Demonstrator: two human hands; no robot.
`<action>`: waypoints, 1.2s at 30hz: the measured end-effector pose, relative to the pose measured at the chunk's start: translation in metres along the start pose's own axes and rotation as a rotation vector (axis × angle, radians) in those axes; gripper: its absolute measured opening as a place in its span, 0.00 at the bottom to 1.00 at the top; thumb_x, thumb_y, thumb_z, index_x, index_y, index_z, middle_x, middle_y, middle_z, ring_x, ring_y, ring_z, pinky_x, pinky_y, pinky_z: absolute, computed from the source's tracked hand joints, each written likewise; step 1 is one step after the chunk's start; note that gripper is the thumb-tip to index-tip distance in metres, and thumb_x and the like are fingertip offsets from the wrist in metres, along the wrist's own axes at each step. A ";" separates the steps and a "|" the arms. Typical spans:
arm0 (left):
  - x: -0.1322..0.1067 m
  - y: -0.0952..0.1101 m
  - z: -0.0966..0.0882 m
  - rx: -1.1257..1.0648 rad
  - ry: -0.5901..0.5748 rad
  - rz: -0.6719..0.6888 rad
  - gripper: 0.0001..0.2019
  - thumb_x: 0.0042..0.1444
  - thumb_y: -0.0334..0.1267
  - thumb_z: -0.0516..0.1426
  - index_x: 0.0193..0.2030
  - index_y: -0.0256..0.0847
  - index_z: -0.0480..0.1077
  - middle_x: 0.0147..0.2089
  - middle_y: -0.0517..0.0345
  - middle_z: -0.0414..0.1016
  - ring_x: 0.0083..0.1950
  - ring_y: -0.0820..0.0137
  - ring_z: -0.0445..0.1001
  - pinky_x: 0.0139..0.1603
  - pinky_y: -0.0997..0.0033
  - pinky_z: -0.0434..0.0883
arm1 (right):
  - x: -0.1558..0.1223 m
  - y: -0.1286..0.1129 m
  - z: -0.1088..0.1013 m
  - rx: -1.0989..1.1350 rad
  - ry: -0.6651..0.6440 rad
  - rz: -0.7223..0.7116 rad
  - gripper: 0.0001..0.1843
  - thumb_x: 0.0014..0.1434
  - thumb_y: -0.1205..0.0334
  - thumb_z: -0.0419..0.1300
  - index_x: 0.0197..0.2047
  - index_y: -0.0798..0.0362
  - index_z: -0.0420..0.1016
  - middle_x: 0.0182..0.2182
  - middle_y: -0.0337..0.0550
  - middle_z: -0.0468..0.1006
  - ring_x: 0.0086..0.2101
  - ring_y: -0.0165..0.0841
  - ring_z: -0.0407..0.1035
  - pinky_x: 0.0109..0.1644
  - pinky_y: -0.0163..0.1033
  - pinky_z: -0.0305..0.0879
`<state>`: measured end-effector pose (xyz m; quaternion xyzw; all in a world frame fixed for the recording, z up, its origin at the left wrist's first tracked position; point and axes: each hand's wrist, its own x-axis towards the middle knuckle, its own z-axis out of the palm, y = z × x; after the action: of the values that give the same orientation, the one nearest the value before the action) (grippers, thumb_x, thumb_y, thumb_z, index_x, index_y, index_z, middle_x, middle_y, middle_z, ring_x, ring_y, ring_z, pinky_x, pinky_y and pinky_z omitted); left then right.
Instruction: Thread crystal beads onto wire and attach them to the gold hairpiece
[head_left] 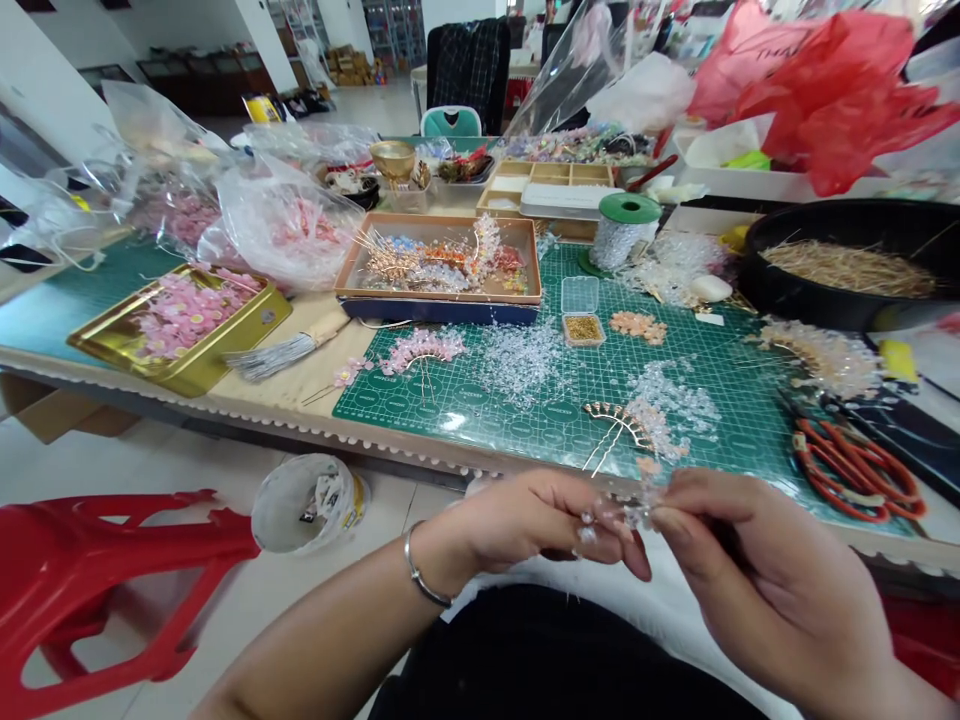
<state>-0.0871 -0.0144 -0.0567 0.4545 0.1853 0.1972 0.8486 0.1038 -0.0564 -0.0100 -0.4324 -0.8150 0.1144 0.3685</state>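
Observation:
Both hands meet just in front of the table edge over a small cluster of transparent beads (637,512). My left hand (551,520) is closed on its near side, fingers bent, with a few beads between them. My right hand (757,570) pinches the cluster between thumb and forefinger; any wire in it is hidden. Just beyond my fingers lies a gold comb-shaped hairpin (619,422) with two prongs, its right part covered in pale beads. Loose transparent beads (675,395) are heaped behind it. Further left rests a pink-flowered hairpin (424,347).
A green cutting mat (480,425) covers the table. Around it are a gold tin (180,375) of pink flowers, a box (439,305) of hairpins, a bead spool (622,235), a black bowl (862,310) and red-handled pliers (855,470). A red stool (90,540) stands left.

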 end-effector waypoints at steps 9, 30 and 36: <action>-0.009 -0.005 0.029 0.223 0.244 0.163 0.11 0.62 0.41 0.58 0.41 0.38 0.79 0.25 0.63 0.65 0.26 0.77 0.57 0.27 0.75 0.55 | 0.011 0.014 0.009 -0.383 0.133 0.048 0.08 0.68 0.61 0.53 0.35 0.49 0.69 0.24 0.41 0.78 0.23 0.36 0.73 0.25 0.38 0.61; -0.040 0.035 0.066 1.690 0.347 0.375 0.09 0.56 0.26 0.50 0.31 0.36 0.71 0.26 0.56 0.71 0.25 0.66 0.65 0.24 0.63 0.59 | 0.006 0.024 0.020 -0.418 -0.057 -0.030 0.08 0.65 0.66 0.53 0.33 0.53 0.70 0.22 0.44 0.76 0.21 0.40 0.70 0.23 0.41 0.58; -0.051 0.069 0.044 1.301 0.715 0.382 0.12 0.67 0.30 0.49 0.36 0.39 0.72 0.32 0.61 0.76 0.34 0.72 0.72 0.34 0.71 0.66 | 0.007 0.008 0.005 -0.193 -0.126 -0.134 0.05 0.69 0.66 0.53 0.39 0.51 0.67 0.28 0.40 0.78 0.27 0.32 0.73 0.31 0.36 0.67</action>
<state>-0.1206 -0.0356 0.0314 0.7954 0.4455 0.3266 0.2497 0.1029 -0.0453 -0.0140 -0.4024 -0.8708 0.0374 0.2801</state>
